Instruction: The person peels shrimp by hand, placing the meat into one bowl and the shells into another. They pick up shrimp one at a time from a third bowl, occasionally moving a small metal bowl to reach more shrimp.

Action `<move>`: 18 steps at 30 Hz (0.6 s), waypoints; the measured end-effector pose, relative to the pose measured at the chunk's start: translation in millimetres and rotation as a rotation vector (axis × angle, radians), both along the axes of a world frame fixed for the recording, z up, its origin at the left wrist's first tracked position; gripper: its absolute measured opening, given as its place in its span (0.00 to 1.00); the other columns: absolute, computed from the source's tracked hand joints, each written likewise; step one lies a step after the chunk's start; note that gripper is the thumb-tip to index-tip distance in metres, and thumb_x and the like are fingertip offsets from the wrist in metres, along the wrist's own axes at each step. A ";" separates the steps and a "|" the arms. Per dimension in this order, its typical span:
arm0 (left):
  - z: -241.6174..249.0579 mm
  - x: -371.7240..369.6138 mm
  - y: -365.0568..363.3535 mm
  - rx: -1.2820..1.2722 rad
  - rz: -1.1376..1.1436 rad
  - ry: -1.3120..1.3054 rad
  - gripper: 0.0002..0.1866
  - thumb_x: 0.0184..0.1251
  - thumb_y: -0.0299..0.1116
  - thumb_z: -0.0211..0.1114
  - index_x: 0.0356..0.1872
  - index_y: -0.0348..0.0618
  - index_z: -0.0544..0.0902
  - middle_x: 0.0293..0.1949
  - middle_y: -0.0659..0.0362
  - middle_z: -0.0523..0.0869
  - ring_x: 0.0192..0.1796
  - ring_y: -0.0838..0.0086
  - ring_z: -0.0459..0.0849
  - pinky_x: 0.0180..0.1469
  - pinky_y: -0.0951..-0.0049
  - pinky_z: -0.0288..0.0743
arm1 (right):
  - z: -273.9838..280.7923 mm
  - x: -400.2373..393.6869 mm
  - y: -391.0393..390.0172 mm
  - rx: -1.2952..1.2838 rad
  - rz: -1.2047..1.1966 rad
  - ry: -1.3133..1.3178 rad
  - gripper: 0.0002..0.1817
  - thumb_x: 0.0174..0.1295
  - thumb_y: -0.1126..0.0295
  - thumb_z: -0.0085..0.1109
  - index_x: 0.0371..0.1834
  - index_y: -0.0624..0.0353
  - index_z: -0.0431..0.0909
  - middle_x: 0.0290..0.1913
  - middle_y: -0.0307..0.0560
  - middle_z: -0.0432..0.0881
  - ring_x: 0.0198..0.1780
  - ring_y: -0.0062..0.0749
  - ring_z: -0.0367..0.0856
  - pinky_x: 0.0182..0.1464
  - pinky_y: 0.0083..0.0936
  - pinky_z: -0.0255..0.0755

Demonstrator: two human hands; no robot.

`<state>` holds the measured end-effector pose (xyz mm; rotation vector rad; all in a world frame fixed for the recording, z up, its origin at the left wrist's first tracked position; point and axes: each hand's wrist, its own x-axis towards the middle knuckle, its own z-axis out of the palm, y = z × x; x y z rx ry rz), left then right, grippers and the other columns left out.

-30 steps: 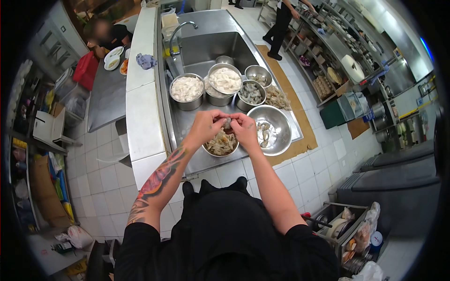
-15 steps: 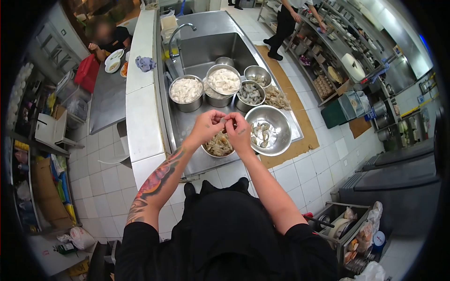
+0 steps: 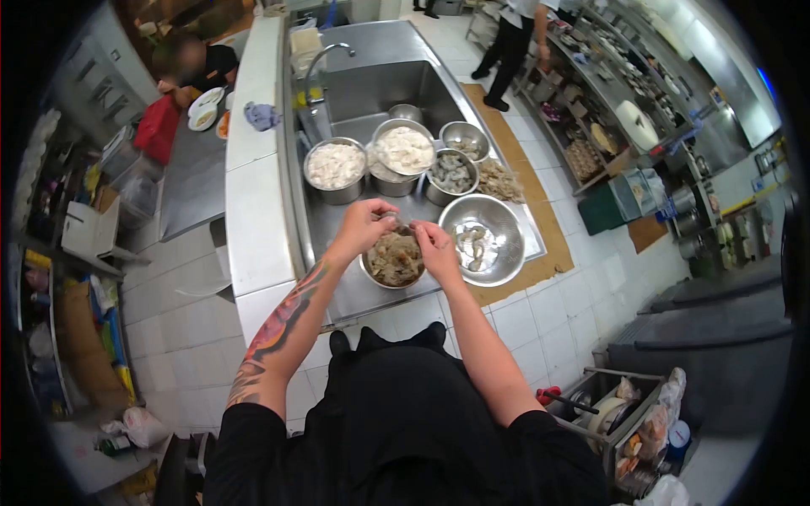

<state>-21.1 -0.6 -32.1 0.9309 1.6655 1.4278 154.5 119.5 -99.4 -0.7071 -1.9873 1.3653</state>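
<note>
no lettering, label or number is legible anywhere here.

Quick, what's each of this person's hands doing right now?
Left hand: closed in a pinch, apparently on a shrimp.
Right hand: fingertips pinched closed; whether they hold anything cannot be told.

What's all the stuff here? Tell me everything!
tap: one, silver, top middle
sink: one, silver, under tap
pots and bowls: eight, silver, in or near sink
shrimp: many, grayish, bowls at right
pale food: three heaps, whitish, pots near sink
pile: one, tan, beside bowls
cloth: one, purplish, upper left
plates: two, whitish, upper left
box: one, red, upper left
shelves: several, silver, upper right
other people: at least three, mostly dark clothing, background
left hand: one, bare, above front bowl
right hand: one, bare, beside left hand
sleeves: two, black, bottom
</note>
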 end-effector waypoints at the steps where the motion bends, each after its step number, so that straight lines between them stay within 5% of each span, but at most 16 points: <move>1: -4.3 -1.9 -2.1 -0.013 0.002 0.174 0.13 0.68 0.24 0.69 0.51 0.35 0.87 0.36 0.58 0.90 0.38 0.79 0.88 0.41 0.76 0.82 | 14.1 0.9 -1.3 -0.144 0.048 -0.046 0.17 0.77 0.60 0.56 0.53 0.63 0.86 0.48 0.47 0.90 0.48 0.33 0.88 0.53 0.29 0.79; 3: 4.5 7.1 3.6 -0.036 0.020 0.441 0.12 0.62 0.27 0.72 0.47 0.40 0.90 0.32 0.60 0.90 0.33 0.81 0.84 0.38 0.76 0.78 | 24.9 0.0 -4.3 -0.396 0.101 -0.009 0.20 0.78 0.55 0.56 0.53 0.62 0.85 0.43 0.42 0.89 0.43 0.25 0.87 0.48 0.24 0.80; 7: 13.2 13.1 4.3 -0.015 0.047 0.343 0.15 0.57 0.31 0.77 0.46 0.41 0.92 0.28 0.59 0.90 0.31 0.80 0.83 0.36 0.74 0.77 | 31.0 -10.9 -15.1 -0.278 0.098 -0.046 0.15 0.76 0.60 0.59 0.41 0.62 0.84 0.31 0.40 0.86 0.34 0.23 0.82 0.38 0.27 0.74; 13: 1.4 -1.7 3.5 -0.012 -0.095 0.321 0.17 0.67 0.25 0.71 0.56 0.33 0.87 0.37 0.61 0.90 0.35 0.83 0.84 0.40 0.79 0.80 | 24.6 -9.8 -23.1 -0.337 0.032 0.054 0.14 0.74 0.63 0.59 0.38 0.64 0.83 0.31 0.37 0.82 0.36 0.17 0.77 0.39 0.24 0.72; 15: 12.8 4.1 0.3 0.021 -0.181 -0.069 0.18 0.75 0.29 0.66 0.63 0.36 0.83 0.42 0.60 0.89 0.41 0.81 0.85 0.45 0.78 0.81 | 43.0 -4.2 -24.7 -0.316 0.016 0.052 0.13 0.73 0.64 0.58 0.36 0.64 0.83 0.30 0.34 0.81 0.36 0.15 0.75 0.38 0.22 0.71; 18: 19.3 6.1 -3.0 0.061 -0.195 -0.174 0.16 0.79 0.31 0.63 0.62 0.35 0.83 0.43 0.60 0.88 0.42 0.79 0.87 0.49 0.77 0.82 | 58.0 -0.1 -24.8 -0.244 0.001 0.064 0.12 0.71 0.67 0.59 0.33 0.64 0.83 0.27 0.32 0.79 0.31 0.14 0.72 0.33 0.22 0.69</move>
